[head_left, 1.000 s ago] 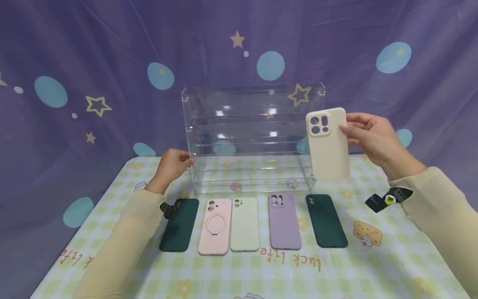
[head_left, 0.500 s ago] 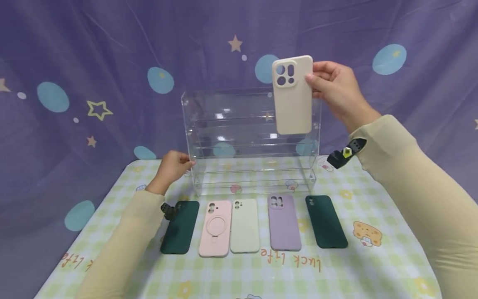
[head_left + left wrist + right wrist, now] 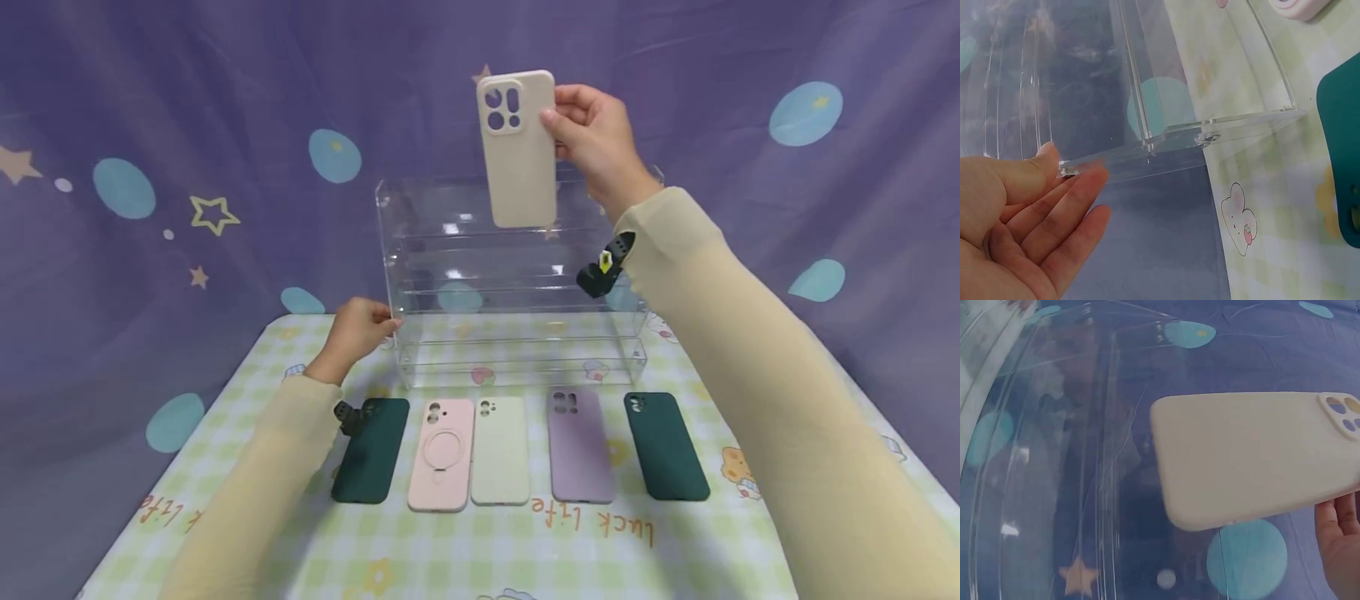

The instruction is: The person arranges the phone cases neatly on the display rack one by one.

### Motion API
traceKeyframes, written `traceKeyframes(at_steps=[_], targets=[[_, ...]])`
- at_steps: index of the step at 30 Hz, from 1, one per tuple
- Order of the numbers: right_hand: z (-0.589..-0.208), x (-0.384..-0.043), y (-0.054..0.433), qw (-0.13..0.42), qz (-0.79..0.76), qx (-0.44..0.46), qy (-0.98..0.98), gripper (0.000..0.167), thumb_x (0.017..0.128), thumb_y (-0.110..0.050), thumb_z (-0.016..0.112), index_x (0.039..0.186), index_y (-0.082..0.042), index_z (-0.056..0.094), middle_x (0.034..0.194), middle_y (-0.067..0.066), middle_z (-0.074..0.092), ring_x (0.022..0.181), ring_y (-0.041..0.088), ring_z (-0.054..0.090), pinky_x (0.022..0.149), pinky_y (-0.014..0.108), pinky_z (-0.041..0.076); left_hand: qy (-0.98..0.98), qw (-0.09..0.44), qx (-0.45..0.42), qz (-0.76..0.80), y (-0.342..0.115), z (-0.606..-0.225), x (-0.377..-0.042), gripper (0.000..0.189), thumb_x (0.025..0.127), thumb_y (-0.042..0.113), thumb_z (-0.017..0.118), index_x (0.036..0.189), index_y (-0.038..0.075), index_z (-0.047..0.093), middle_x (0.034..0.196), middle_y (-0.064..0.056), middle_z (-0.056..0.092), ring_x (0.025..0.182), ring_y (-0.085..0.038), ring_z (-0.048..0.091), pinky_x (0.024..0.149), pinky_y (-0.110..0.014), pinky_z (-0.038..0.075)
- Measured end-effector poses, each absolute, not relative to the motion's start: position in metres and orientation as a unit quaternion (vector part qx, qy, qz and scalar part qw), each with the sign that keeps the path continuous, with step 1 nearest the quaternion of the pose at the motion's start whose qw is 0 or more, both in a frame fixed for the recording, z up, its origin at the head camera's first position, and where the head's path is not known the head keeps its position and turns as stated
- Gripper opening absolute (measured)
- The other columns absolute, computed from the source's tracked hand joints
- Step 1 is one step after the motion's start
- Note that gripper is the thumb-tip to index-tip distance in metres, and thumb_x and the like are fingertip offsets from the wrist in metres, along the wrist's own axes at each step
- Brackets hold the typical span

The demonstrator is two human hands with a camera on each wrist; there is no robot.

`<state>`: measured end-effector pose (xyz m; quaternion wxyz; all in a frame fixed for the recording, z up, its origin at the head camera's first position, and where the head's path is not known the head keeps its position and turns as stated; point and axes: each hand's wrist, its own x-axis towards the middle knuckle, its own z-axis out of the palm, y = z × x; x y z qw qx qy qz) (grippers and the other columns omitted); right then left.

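Note:
My right hand (image 3: 600,137) pinches a cream phone case (image 3: 521,167) by its right edge, thumb on the back and fingers behind. The case stands upright, camera cutouts at the top, in front of the upper part of a clear acrylic tiered rack (image 3: 517,333). In the right wrist view the cream case (image 3: 1241,456) overlaps the rack's clear tiers. My left hand (image 3: 356,333) holds the rack's left side panel between thumb and fingers. The left wrist view shows the left hand (image 3: 1041,219) with its thumb and index finger at the panel's edge (image 3: 1116,156).
Before the rack lie a dark green case (image 3: 372,454), a pink case with a ring (image 3: 442,492), a pale green case (image 3: 501,458), a purple case (image 3: 581,458) and another dark green case (image 3: 667,450). They rest on a checked tablecloth (image 3: 450,550). A purple curtain (image 3: 225,100) hangs behind.
My right hand has carried the cream case up and to the left, from beside the rack's right end to its upper middle. The left hand keeps its hold on the rack.

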<state>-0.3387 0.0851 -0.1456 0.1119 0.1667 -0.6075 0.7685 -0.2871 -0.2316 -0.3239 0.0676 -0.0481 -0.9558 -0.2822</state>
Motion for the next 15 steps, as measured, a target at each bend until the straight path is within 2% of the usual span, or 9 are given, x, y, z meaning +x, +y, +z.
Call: traceKeyframes(at_steps=[6, 11, 15], targets=[[-0.139, -0.35, 0.07, 0.135, 0.801, 0.173, -0.556, 0.016, 0.088, 0.004, 0.06, 0.104, 0.0, 0.061, 0.086, 0.007, 0.064, 0.077, 0.016, 0.06, 0.062, 0.025, 0.05, -0.958, 0.068, -0.054, -0.274, -0.221, -0.322, -0.292, 0.022, 0.093, 0.018, 0.062, 0.096, -0.001, 0.073, 0.085, -0.015, 0.071, 0.074, -0.027, 0.065, 0.066, -0.039, 0.053], [-0.135, -0.356, 0.054, 0.173, 0.816, 0.189, -0.518, 0.017, 0.089, 0.003, 0.059, 0.106, 0.001, 0.06, 0.087, 0.006, 0.063, 0.075, 0.016, 0.059, 0.061, 0.025, 0.045, -0.959, 0.068, -0.047, -0.27, -0.221, -0.321, -0.289, 0.022, 0.092, 0.018, 0.062, 0.091, 0.0, 0.073, 0.081, -0.014, 0.07, 0.07, -0.025, 0.063, 0.062, -0.037, 0.05], [-0.134, -0.358, 0.042, 0.193, 0.822, 0.203, -0.497, 0.017, 0.09, 0.002, 0.058, 0.107, 0.001, 0.059, 0.089, 0.006, 0.063, 0.079, 0.016, 0.059, 0.064, 0.027, 0.045, -0.959, 0.062, -0.043, -0.273, -0.222, -0.323, -0.286, 0.022, 0.093, 0.02, 0.062, 0.095, 0.0, 0.073, 0.084, -0.014, 0.07, 0.072, -0.025, 0.064, 0.063, -0.037, 0.052]])
